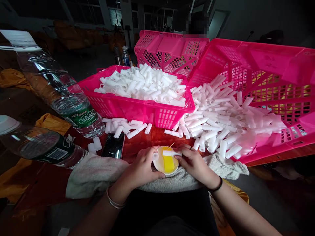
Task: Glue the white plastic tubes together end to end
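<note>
In front of me stands a small white bowl (159,166) with a yellow sponge-like block (168,163) and a thin stick (170,146) in it. My left hand (144,164) is closed on a short white plastic tube (155,156) at the bowl's left side, its thumb along the near rim. Pinched in the fingers of my right hand (193,164) is another white plastic tube (168,153), lying sideways above the yellow block. Whether that tube touches the block I cannot tell.
A pink basket (137,109) heaped with white tubes (145,82) stands behind the bowl. More tubes (211,114) spill from a tipped pink crate (265,65) on the right. Two water bottles (81,111), a phone (113,146) and a towel (95,173) are at left. A person (197,24) sits beyond.
</note>
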Demonstrator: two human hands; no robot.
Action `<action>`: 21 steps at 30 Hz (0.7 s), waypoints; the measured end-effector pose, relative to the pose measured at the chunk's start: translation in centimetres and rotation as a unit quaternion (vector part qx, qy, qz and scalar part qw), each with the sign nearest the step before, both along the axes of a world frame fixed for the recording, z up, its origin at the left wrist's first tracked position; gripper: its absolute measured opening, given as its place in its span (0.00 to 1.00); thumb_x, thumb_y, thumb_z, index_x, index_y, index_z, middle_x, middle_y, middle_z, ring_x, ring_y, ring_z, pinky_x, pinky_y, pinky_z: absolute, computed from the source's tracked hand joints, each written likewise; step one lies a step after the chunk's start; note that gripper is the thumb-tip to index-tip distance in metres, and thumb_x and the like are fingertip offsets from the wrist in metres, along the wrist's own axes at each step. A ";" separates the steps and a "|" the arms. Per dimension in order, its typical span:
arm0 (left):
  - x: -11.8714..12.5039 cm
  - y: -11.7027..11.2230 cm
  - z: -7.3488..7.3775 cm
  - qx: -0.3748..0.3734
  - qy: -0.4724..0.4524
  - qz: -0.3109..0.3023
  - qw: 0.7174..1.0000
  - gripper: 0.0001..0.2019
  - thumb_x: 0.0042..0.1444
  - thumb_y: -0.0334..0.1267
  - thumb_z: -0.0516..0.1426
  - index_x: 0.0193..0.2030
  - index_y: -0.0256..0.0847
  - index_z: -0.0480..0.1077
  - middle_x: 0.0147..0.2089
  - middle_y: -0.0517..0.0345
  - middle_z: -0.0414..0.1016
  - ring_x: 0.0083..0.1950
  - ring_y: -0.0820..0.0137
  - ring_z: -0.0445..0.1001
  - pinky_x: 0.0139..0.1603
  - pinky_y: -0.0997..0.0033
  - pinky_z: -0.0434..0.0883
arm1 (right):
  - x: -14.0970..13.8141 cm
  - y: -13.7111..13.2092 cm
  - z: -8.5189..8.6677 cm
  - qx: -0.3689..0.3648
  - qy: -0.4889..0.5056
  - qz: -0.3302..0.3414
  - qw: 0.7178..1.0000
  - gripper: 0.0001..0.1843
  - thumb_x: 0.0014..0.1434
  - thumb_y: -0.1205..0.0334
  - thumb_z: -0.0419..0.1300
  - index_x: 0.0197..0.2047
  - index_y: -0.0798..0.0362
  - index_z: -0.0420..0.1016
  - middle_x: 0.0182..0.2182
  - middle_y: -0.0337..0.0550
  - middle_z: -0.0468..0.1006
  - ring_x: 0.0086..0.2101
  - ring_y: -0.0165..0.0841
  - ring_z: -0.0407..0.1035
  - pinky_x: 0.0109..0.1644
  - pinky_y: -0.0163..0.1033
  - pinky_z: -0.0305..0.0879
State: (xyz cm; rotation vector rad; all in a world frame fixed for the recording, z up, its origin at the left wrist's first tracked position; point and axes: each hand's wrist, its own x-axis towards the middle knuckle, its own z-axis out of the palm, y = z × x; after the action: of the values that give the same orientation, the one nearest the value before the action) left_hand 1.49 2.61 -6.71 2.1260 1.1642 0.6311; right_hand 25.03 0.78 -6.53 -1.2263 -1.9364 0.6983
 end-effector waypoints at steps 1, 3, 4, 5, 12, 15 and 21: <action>0.0 0.0 0.0 0.004 -0.001 0.000 1.000 0.43 0.34 0.41 0.73 0.57 0.46 0.59 0.61 0.48 0.68 0.61 0.51 0.67 0.60 0.48 0.66 | 0.0 0.0 -0.1 0.031 -0.006 0.009 0.999 0.07 0.64 0.62 0.55 0.41 0.51 0.75 0.41 0.50 0.75 0.43 0.39 0.72 0.47 0.47 0.72; 0.0 -0.1 0.0 0.006 0.001 0.004 1.000 0.42 0.34 0.42 0.73 0.57 0.46 0.60 0.61 0.48 0.68 0.59 0.51 0.68 0.59 0.48 0.67 | -0.1 0.1 -0.4 0.049 0.003 0.012 0.999 0.05 0.63 0.63 0.56 0.41 0.50 0.74 0.42 0.49 0.74 0.43 0.38 0.71 0.46 0.46 0.72; 0.0 -0.1 0.0 0.003 0.004 0.006 1.000 0.42 0.34 0.43 0.73 0.57 0.46 0.61 0.61 0.48 0.68 0.59 0.51 0.69 0.59 0.48 0.68 | -0.1 0.1 -0.5 0.030 0.023 0.008 0.999 0.06 0.63 0.63 0.56 0.43 0.50 0.72 0.42 0.48 0.74 0.43 0.38 0.72 0.46 0.45 0.72; 0.0 -0.1 0.1 -0.002 0.007 0.008 1.000 0.42 0.34 0.43 0.73 0.57 0.46 0.61 0.61 0.48 0.68 0.58 0.50 0.69 0.58 0.47 0.68 | -0.2 0.1 -0.6 0.000 0.048 0.001 0.999 0.08 0.64 0.62 0.56 0.46 0.50 0.70 0.41 0.48 0.75 0.42 0.37 0.73 0.45 0.44 0.73; -0.1 -0.1 0.2 -0.009 0.007 0.012 1.000 0.42 0.34 0.43 0.73 0.58 0.45 0.62 0.60 0.47 0.69 0.57 0.51 0.70 0.57 0.48 0.69 | -0.2 -0.1 0.0 0.026 0.019 -0.007 0.999 0.03 0.63 0.63 0.57 0.39 0.51 0.72 0.40 0.49 0.74 0.43 0.39 0.71 0.47 0.47 0.71; -0.1 0.0 0.1 -0.012 0.000 0.010 1.000 0.41 0.35 0.42 0.72 0.58 0.46 0.62 0.60 0.47 0.69 0.57 0.51 0.70 0.56 0.49 0.69 | -0.2 -0.1 -0.1 -0.018 0.075 -0.002 0.997 0.06 0.63 0.61 0.57 0.44 0.50 0.69 0.40 0.48 0.75 0.41 0.38 0.73 0.44 0.45 0.73; -0.1 0.0 0.0 -0.004 0.014 0.015 1.000 0.41 0.35 0.42 0.72 0.58 0.45 0.62 0.58 0.47 0.70 0.56 0.51 0.70 0.56 0.49 0.69 | -0.1 -0.2 -0.1 -0.006 0.034 -0.027 0.999 0.06 0.64 0.61 0.55 0.41 0.51 0.72 0.40 0.48 0.76 0.43 0.39 0.73 0.47 0.46 0.71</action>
State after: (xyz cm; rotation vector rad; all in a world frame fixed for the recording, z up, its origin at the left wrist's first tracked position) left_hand 1.34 2.63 -6.73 2.1209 1.2146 0.6111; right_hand 24.90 0.56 -6.63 -1.2419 -1.8386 0.7152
